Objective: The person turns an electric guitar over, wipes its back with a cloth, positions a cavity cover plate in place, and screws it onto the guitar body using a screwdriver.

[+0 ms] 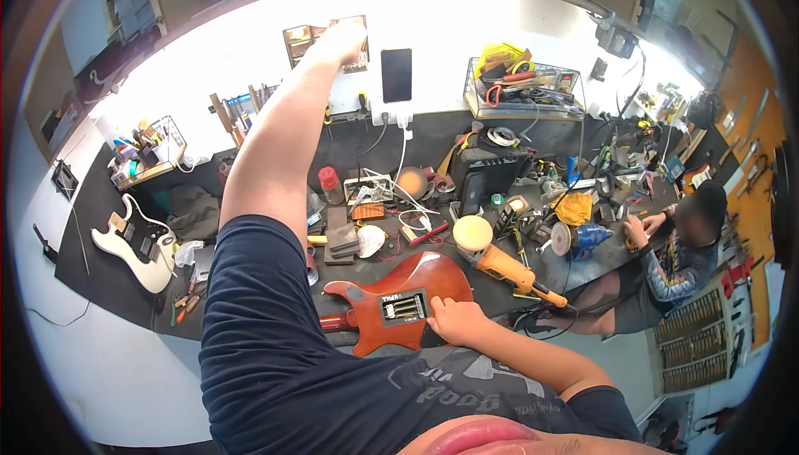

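Note:
A glossy red-brown electric guitar [424, 276] lies face down on the bench in front of me. Its back has a rectangular cavity [403, 308] in a dark frame, with springs showing inside. My right hand [456, 320] rests on the body beside that cavity, its fingers bent and pressed against the guitar. Up at the bright wall, my left hand [343, 42] reaches to a small compartment rack [300, 42]. Glare washes out its fingers, so what they touch is unclear.
A phone [396, 74] hangs on the wall near a wire basket of tools [533, 93]. An orange polisher [508, 270] lies right of the guitar. A white guitar body [141, 247] sits at left. Another person [687, 238] works at right by a blue grinder [589, 240].

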Demonstrator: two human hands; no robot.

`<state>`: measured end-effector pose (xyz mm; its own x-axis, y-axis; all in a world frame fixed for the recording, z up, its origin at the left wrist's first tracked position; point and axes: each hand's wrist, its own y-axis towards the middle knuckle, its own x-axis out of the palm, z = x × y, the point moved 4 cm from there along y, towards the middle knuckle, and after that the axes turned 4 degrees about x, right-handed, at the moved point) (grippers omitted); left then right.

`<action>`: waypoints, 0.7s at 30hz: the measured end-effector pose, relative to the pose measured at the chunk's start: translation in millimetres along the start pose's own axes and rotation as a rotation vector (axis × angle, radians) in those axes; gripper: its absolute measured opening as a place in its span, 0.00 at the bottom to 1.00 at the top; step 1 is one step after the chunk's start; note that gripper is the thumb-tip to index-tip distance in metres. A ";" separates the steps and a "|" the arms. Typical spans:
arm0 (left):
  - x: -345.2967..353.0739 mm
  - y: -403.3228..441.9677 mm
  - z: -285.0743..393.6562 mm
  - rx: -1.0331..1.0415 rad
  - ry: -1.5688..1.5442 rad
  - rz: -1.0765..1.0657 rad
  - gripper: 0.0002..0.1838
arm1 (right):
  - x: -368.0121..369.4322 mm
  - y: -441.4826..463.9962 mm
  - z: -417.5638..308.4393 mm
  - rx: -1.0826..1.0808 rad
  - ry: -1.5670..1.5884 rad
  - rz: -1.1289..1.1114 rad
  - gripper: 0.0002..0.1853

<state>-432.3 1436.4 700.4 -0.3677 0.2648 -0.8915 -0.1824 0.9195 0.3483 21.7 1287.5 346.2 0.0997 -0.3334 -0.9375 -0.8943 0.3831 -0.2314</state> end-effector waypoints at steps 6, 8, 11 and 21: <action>5.8 -8.5 -22.0 -0.074 -0.145 0.332 0.14 | 1.8 9.2 0.7 -0.016 -0.063 -0.059 0.22; 3.0 -21.4 -25.4 -0.114 -0.274 0.395 0.15 | -3.8 9.7 -1.1 0.002 -0.070 -0.091 0.23; -4.9 -83.5 -10.9 -0.140 -0.657 0.492 0.13 | -7.6 9.6 -4.1 -0.009 -0.046 -0.136 0.23; 113.8 -360.3 231.1 -0.509 -2.185 -0.113 0.15 | 4.8 19.5 6.9 -0.039 -0.106 -0.218 0.25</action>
<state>-197.8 1202.4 406.5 0.8501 0.3762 0.3685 -0.4015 0.9158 -0.0087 7.7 1299.3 335.4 0.3352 -0.3116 -0.8891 -0.8625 0.2783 -0.4227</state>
